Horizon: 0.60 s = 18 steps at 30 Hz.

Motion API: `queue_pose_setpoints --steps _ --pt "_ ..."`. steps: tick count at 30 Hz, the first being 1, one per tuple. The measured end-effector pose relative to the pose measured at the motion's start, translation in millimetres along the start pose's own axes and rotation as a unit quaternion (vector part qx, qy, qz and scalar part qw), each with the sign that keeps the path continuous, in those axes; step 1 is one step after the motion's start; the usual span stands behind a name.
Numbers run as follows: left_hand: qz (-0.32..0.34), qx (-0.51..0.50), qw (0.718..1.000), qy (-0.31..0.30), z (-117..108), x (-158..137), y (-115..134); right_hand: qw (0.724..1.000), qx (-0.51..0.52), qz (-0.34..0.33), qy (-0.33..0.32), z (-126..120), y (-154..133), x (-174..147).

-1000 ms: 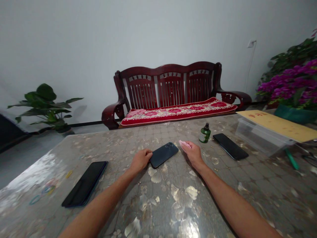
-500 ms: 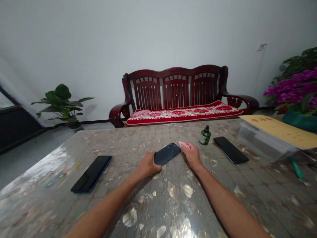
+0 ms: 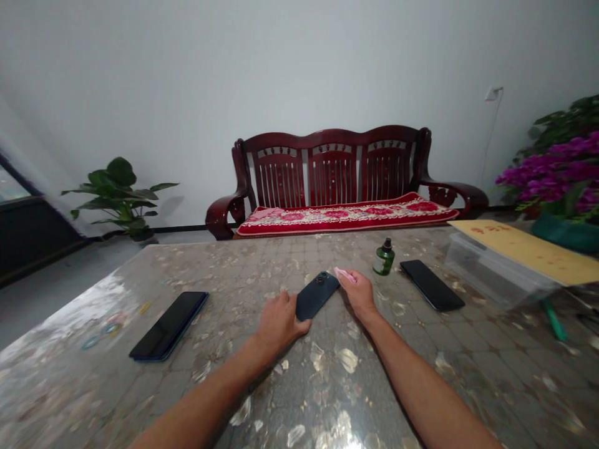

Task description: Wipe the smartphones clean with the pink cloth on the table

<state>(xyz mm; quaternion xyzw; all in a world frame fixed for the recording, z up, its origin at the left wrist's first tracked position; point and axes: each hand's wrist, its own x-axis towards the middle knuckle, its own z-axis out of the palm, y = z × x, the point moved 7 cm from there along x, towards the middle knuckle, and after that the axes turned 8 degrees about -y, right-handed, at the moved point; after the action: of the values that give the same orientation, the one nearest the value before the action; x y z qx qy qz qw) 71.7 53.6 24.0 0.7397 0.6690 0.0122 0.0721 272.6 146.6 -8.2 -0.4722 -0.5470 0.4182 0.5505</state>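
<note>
My left hand [image 3: 279, 319] is curled around the near end of the dark phone [image 3: 317, 294], which lies camera side up in the middle of the table [image 3: 327, 374]. My right hand [image 3: 359, 290] sits just beside its far corner, fingers pinching a little pink cloth [image 3: 345, 275]. Further right there's a small green bottle [image 3: 384, 257], then another black phone [image 3: 431, 285]. A third phone [image 3: 169, 324] lies well off to my left.

both arms outstretched; left hand [image 3: 279, 322] curled, right hand [image 3: 359, 292] pinching.
</note>
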Motion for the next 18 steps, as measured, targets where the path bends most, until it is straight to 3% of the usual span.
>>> queue_pose_setpoints --steps 9,13,18 --pt "0.034 0.065 0.997 -0.025 2.2 -12.7 24.7 0.997 -0.072 0.006 -0.003 0.6 8.2 0.1" --pt "0.070 0.045 0.996 -0.036 10.4 -18.1 32.5 0.995 -0.094 0.004 -0.019 1.9 14.6 1.9" --pt "0.149 0.020 0.989 -0.016 11.4 -19.5 24.9 0.997 -0.070 -0.007 -0.023 2.3 14.5 3.0"
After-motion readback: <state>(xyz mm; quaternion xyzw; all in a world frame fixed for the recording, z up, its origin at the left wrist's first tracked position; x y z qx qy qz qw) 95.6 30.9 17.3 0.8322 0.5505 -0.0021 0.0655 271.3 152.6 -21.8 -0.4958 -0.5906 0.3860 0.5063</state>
